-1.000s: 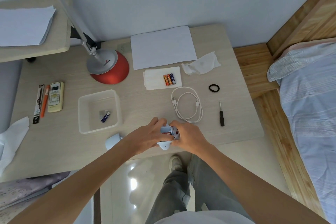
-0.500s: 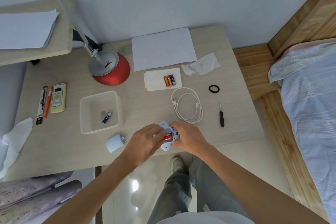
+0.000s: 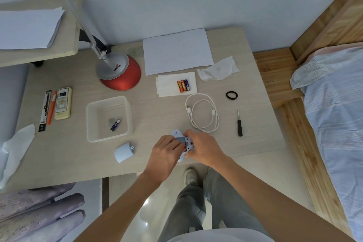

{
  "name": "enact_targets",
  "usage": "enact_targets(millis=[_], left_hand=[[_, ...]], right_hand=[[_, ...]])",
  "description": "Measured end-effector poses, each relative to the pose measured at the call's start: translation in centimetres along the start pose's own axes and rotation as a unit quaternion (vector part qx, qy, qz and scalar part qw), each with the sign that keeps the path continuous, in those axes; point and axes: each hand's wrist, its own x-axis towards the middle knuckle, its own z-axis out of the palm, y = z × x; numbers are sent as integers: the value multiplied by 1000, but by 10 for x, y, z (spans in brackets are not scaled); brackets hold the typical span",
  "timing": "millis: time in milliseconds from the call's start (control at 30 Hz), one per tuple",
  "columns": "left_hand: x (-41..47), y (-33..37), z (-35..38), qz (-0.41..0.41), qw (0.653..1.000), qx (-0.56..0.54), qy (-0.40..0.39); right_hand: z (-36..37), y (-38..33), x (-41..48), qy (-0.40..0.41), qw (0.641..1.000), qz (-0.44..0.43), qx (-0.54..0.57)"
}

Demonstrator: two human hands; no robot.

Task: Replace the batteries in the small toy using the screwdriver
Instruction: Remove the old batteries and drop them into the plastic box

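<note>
At the table's [image 3: 74, 163] near edge the right hand [image 3: 205, 149] grips the small toy [image 3: 186, 142] while the left hand [image 3: 165, 155] pinches at its open middle; a coiled cable [image 3: 203, 113] lies just beyond the right hand, the screwdriver [image 3: 239, 124] farther right, a white cover [image 3: 123, 152] left of the left hand.

three batteries [image 3: 182, 86] on the napkin [image 3: 169, 87], one battery [image 3: 115, 125] in the tub [image 3: 107, 102], one screwdriver [image 3: 239, 124], one cable [image 3: 203, 113], one hair band [image 3: 231, 95]

small plastic toy [image 3: 177, 133]: pale blue-white, red spot inside
three loose batteries [image 3: 183, 85]: two orange, one dark blue
coiled charging cable [image 3: 202, 113]: white
small screwdriver [image 3: 239, 126]: black handle, silver shaft
domed lamp base [image 3: 125, 82]: orange-red, silver top
wooden table [image 3: 68, 153]: pale beige, fine grain
</note>
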Motion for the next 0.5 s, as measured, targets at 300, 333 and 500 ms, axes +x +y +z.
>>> enact_targets(millis=[300,333,500], left_hand=[[10,14,-10,-86,993,-68,49],[12,16,-16,-120,986,-90,67],[21,7,-57,-291,926,-190,147]], right_hand=[[2,2,-1,4,1000,9,7],[2,2,-1,8,1000,9,7],[3,3,-2,7,1000,5,5]])
